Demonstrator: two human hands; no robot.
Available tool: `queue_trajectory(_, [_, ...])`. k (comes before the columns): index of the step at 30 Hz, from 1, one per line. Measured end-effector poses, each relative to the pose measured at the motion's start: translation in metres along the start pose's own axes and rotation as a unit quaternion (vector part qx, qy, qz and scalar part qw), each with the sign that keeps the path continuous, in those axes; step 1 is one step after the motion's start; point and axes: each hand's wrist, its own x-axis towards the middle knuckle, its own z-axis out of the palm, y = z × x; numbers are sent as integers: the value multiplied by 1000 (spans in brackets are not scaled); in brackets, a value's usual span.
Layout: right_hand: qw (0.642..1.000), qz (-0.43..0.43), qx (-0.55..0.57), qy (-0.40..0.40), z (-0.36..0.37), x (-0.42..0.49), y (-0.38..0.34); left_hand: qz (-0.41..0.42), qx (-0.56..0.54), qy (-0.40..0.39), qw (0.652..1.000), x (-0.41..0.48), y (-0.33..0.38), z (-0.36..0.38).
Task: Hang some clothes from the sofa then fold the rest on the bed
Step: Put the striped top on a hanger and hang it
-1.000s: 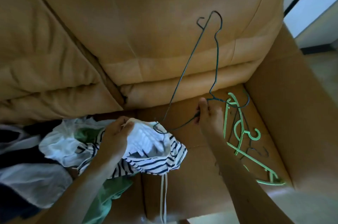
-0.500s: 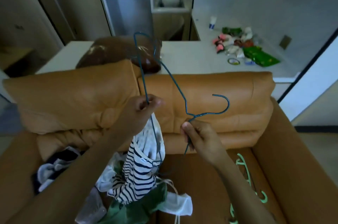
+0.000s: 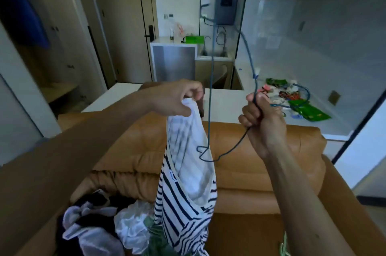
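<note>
A tan leather sofa is bearing a jumbled heap of clothes, white and dark, lying on the left of its seat, with a pale green hanger lying at the right. Behind its backrest, a white table is carrying scattered green packets and small items.

Both your forearms are bare along all of their visible length, right down to the wrists. Your left hand and right hand are bare as well, fingers and knuckles uncovered.
</note>
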Motion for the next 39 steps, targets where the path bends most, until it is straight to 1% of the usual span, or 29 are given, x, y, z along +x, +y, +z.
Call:
queue_trajectory(1, [1000, -14, 19, -7, 2, 1, 0, -3, 24, -10, 1000, 0, 1, -7])
queue_trajectory(3, [998, -37, 44, -21, 7, -1, 7, -4, 45, 8, 999, 3, 1, -14])
queue_trajectory(6, [997, -59, 45, -29, 15, -5, 27, 2, 55, 109, 993, 8, 4, -18])
queue_trajectory(9, [997, -56, 58, -15, 22, -8, 45, -19, 64, 215, 974, 14, 10, -23])
queue_trajectory(11, [995, -59, 85, -10, 27, -7, 45, -43, 84, 244, 965, 18, 14, -30])
queue_trajectory(13, [992, -69, 98, -24, 29, -3, 37, -66, 121, 258, 956, 22, 16, -37])
queue_trajectory(16, [994, -68, 61, -65, 30, 3, 29, -99, 164, 277, 942, 27, 19, -49])
queue_trajectory(20, [995, -54, -19, -76, 25, 7, 42, -106, 152, 312, 932, 29, 33, -73])
queue_trajectory(22, [996, -39, -28, -73, 18, 7, 58, -110, 111, 319, 935, 30, 40, -87])
queue_trajectory(25, [996, -24, -49, -67, 5, 11, 79, -112, 47, 304, 945, 27, 47, -106])
queue_trajectory(27, [992, -16, -108, -70, -1, 14, 89, -116, 10, 290, 950, 22, 49, -117])
queue_trajectory(30, [976, 26, -198, -90, -6, 14, 104, -115, -29, 279, 953, 17, 48, -126])
queue_trajectory(35, [954, 113, -251, -121, -1, 13, 115, -112, -4, 265, 958, 10, 42, -125])
queue_trajectory(39, [940, 98, -288, -156, -3, 5, 108, -94, 104, 274, 951, -3, 25, -131])
